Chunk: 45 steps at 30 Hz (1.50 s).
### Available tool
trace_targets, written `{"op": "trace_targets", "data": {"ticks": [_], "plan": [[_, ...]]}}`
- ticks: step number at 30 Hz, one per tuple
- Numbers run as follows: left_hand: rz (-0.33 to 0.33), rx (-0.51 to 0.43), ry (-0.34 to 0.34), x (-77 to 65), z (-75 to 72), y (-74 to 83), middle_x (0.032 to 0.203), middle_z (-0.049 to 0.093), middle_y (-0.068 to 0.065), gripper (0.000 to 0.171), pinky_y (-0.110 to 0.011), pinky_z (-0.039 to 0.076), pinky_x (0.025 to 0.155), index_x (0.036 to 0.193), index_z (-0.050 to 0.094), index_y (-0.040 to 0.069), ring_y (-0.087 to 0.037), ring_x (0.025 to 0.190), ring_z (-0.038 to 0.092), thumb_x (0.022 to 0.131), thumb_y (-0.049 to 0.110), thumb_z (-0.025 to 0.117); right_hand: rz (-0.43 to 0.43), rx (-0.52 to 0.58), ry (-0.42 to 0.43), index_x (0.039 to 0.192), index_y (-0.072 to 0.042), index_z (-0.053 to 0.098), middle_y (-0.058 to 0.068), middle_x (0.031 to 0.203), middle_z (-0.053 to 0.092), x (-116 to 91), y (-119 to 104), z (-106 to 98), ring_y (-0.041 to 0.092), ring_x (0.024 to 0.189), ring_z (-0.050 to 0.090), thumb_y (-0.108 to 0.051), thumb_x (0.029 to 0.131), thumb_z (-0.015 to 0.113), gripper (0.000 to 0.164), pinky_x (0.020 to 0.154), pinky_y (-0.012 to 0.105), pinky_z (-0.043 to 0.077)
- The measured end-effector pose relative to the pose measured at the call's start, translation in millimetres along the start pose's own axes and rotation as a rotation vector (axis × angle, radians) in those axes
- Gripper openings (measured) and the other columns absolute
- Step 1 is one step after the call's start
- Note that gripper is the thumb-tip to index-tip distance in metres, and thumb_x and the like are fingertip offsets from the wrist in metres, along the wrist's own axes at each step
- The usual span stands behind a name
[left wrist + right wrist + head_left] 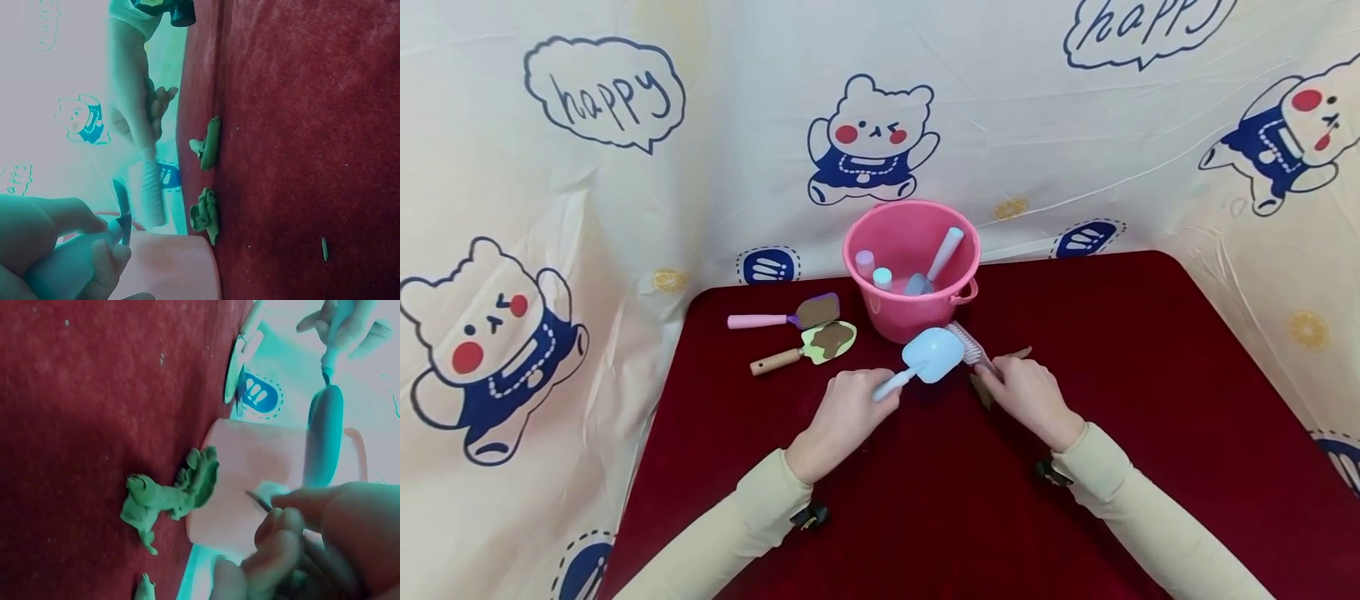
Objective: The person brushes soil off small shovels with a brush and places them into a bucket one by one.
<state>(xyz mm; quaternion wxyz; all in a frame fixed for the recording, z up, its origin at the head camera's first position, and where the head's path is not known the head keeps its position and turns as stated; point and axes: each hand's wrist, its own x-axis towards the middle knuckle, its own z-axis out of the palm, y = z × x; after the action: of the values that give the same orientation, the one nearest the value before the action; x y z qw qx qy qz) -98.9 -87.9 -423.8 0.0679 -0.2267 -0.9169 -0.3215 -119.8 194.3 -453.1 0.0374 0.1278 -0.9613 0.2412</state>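
My left hand (pixel 848 410) grips the handle of a light blue toy shovel (pixel 934 354), its blade raised in front of the pink bucket (pixel 895 315). Between thumb and fingers, my right hand (pixel 1036 398) holds a pale pink brush (pixel 967 343) with white bristles. The brush head is close to the shovel blade and the bucket's lower wall. Brown clay lumps (pixel 982 390) lie on the table beneath the right hand, partly covered by it. They appear as crumpled green-tinted clay pieces (pixel 153 500) in the right wrist view.
Inside the bucket, a blue-grey shovel (pixel 946 254) leans among other handles. Left of it lie a pink-handled shovel (pixel 760 321) and a wooden-handled trowel (pixel 778 361), both with brown clay on their blades. A dark red cloth (pixel 925 508) covers the table; a printed curtain (pixel 745 150) hangs behind.
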Motion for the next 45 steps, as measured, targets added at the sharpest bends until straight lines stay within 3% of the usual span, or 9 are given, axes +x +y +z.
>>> {"op": "trace_targets", "data": {"ticks": [5,14,22,29,36,42,45], "plan": [[0.007,-0.001,-0.001,1.3,0.1,0.8,0.068,0.061,0.001,0.004,-0.022,0.041,0.047,0.094,0.076,0.006,-0.008,0.052,0.045,0.092,0.006,0.073,-0.039,-0.001,-0.087,0.072,-0.013,0.052,-0.003,0.055,0.043,1,-4,8,0.012,0.047,0.041,-0.022,0.097,0.070,0.032,0.045,0.030,0.036],[0.031,-0.003,0.012,2.5,1.0,2.8,0.069,0.063,0.000,0.004,-0.021,0.043,0.049,0.096,0.077,0.007,-0.007,0.054,0.047,0.093,0.008,0.074,-0.096,0.056,-0.211,0.068,-0.017,0.046,-0.008,0.055,0.038,-1,-14,17,0.006,0.048,0.033,-0.019,0.093,0.064,0.030,0.046,0.025,0.031],[0.038,-0.002,0.016,2.9,0.7,2.9,0.068,0.060,0.001,0.004,-0.022,0.043,0.049,0.095,0.077,0.007,-0.008,0.054,0.047,0.093,0.008,0.073,-0.020,0.057,-0.080,0.068,-0.016,0.045,-0.007,0.054,0.036,2,-6,14,0.009,0.047,0.032,-0.014,0.090,0.062,0.027,0.045,0.028,0.032],[0.040,0.000,0.004,3.9,3.6,5.3,0.068,0.061,0.000,0.004,-0.022,0.042,0.051,0.093,0.076,0.008,-0.008,0.055,0.047,0.094,0.007,0.073,-0.100,0.078,-0.169,0.068,-0.018,0.046,-0.009,0.054,0.037,-1,-10,19,0.005,0.047,0.034,-0.018,0.093,0.062,0.030,0.044,0.026,0.031],[0.050,-0.002,0.017,4.6,1.7,5.1,0.066,0.057,0.000,0.005,-0.023,0.040,0.049,0.089,0.074,0.007,-0.009,0.054,0.045,0.094,0.006,0.074,-0.062,0.044,-0.054,0.068,-0.017,0.044,-0.008,0.054,0.035,0,-7,14,0.009,0.047,0.032,-0.015,0.089,0.062,0.028,0.044,0.029,0.031],[0.051,-0.013,0.006,4.3,1.9,4.3,0.067,0.059,0.001,0.004,-0.022,0.041,0.050,0.092,0.076,0.007,-0.008,0.055,0.045,0.095,0.006,0.072,-0.130,0.033,-0.145,0.067,-0.018,0.043,-0.010,0.054,0.034,1,-10,19,0.005,0.047,0.030,-0.018,0.092,0.062,0.032,0.043,0.025,0.028],[0.050,-0.012,0.004,4.3,2.3,4.8,0.064,0.055,0.002,0.007,-0.022,0.039,0.049,0.088,0.074,0.008,-0.007,0.054,0.043,0.094,0.005,0.072,-0.124,0.045,-0.143,0.067,-0.019,0.043,-0.010,0.054,0.035,-1,-11,18,0.005,0.047,0.031,-0.019,0.092,0.063,0.032,0.043,0.026,0.029]]}}
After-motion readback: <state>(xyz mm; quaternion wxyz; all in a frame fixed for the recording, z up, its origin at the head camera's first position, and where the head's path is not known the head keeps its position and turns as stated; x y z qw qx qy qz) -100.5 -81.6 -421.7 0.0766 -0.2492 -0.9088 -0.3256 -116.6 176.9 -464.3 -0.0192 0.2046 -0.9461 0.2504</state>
